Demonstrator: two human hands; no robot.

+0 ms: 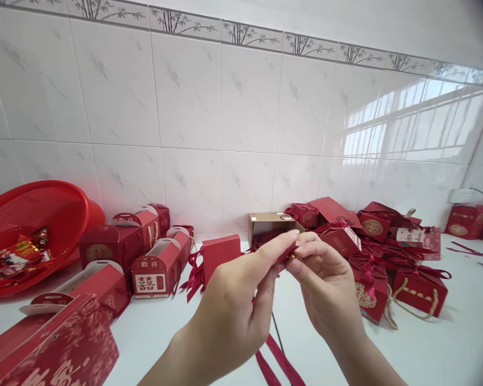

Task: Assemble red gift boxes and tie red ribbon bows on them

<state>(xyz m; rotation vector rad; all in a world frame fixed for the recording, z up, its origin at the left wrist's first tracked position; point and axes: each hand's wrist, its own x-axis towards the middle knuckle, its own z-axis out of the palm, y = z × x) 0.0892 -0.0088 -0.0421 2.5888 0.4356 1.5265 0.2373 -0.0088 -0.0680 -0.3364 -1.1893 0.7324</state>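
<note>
Both hands are raised above the white table and meet near the middle of the view. My left hand (241, 300) is closed, its thumb and fingers pinching a dark red ribbon (279, 359) whose two tails hang below it. My right hand (328, 279) is closed too, fingertips against the left ones, at a small gold-coloured piece (293, 256) by the ribbon. Most of what lies between the fingertips is hidden. Behind my left hand stands a flat red box (221, 254), with loose ribbons beside it.
A red plastic basket (74, 209) with snack packets sits at the far left. Red gift boxes (155, 268) stand left of my hands. At the right lies a pile of red boxes and ribbons (421, 289). An open cardboard box (261, 220) stands by the tiled wall.
</note>
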